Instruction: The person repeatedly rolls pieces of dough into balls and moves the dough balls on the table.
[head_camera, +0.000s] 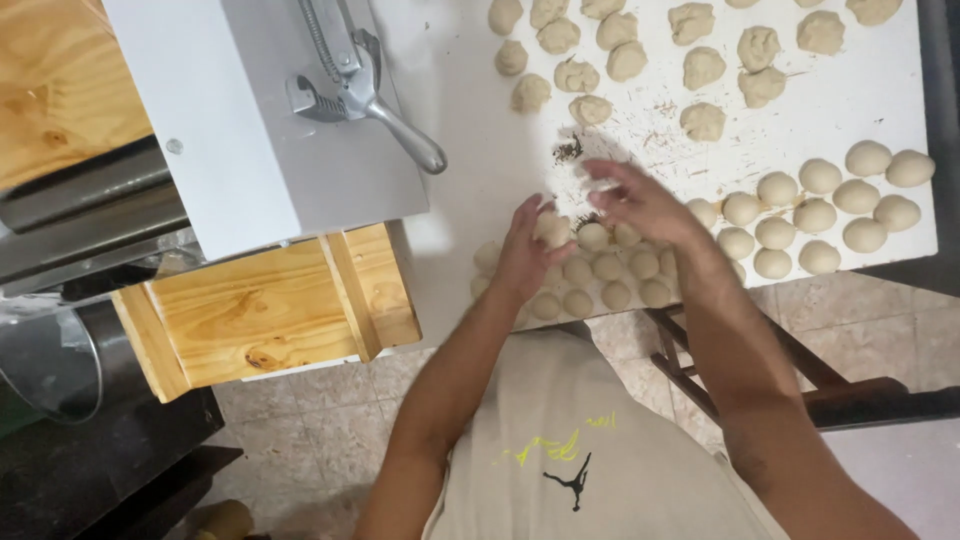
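a dough ball (553, 229) sits on the white table (460, 120) pinched at the fingertips of the left hand (525, 245), among smooth balls (610, 280), while the right hand (640, 200) hovers just beside it, fingers spread, under rough dough lumps (700, 65).

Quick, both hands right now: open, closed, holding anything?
Left hand: curled around a dough ball on the white table.
Right hand: fingers spread open, palm down over the smooth dough balls; whether it touches them cannot be told.

Left hand (527, 245) cups dough ball (553, 229) — white table (470, 120).
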